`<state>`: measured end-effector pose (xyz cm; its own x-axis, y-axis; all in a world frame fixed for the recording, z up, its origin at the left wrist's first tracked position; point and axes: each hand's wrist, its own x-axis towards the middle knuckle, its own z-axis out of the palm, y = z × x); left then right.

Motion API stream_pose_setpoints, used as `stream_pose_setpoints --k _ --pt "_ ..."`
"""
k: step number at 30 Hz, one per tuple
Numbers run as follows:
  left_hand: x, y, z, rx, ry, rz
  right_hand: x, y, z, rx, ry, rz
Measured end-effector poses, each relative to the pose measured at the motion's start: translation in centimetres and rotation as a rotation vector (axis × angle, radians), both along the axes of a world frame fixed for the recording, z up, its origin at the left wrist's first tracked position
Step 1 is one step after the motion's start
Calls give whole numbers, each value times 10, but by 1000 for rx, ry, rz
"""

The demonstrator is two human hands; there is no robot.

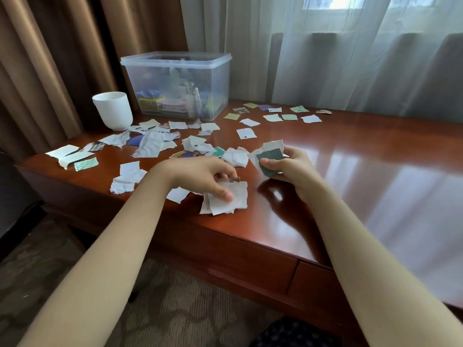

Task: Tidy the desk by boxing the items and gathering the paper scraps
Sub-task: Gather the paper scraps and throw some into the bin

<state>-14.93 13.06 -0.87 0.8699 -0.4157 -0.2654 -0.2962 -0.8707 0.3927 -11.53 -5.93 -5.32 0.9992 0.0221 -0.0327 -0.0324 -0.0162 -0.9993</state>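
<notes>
Near the front edge of the glossy reddish-brown wooden desk, a small stack of torn white paper scraps lies flat under the left hand. The stack is pinched, with the thumb pressed on its top sheet and the curled fingers at its far edge. Its long axis runs roughly left to right, parallel to the desk's front edge.

A bundle of scraps fronted by a dark green piece is held just above the desktop by the right hand, gripped between thumb and curled fingers. It is tilted, its long axis leaning from lower left to upper right and its green face turned to the camera.

Loose white and coloured paper scraps are spread across the left half of the desk, and a further row of scraps lies towards the back. A clear plastic lidded box holding items and a white cup stand at the back left corner. A wide stretch of polished wood extends to the right of the right hand.
</notes>
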Motion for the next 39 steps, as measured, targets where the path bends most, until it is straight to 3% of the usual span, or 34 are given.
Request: stream_pose_setpoints --k 6,15,17,20,22,28,31,34,39 --pt "3 17 2 -247 -23 136 18 39 -13 -115 -112 -115" --pt "4 45 4 -245 -73 273 35 53 -18 -337 -171 -162" --pt "4 48 5 -242 -51 264 39 56 -18 -462 -170 -114" --pt "3 49 6 -226 -36 268 42 57 -18 -821 -159 -105" --pt "2 51 7 -195 -27 283 41 57 -16 -874 -146 -86" --pt "-4 60 15 -52 78 304 35 57 -15 -701 -163 -94" --pt "-6 64 16 -14 96 312 32 54 -14 -491 -181 -121" --pt "-7 63 13 18 81 310 27 48 -13 -288 -190 -151" --pt "-4 59 7 89 28 335 23 47 -12 -137 -185 -120"
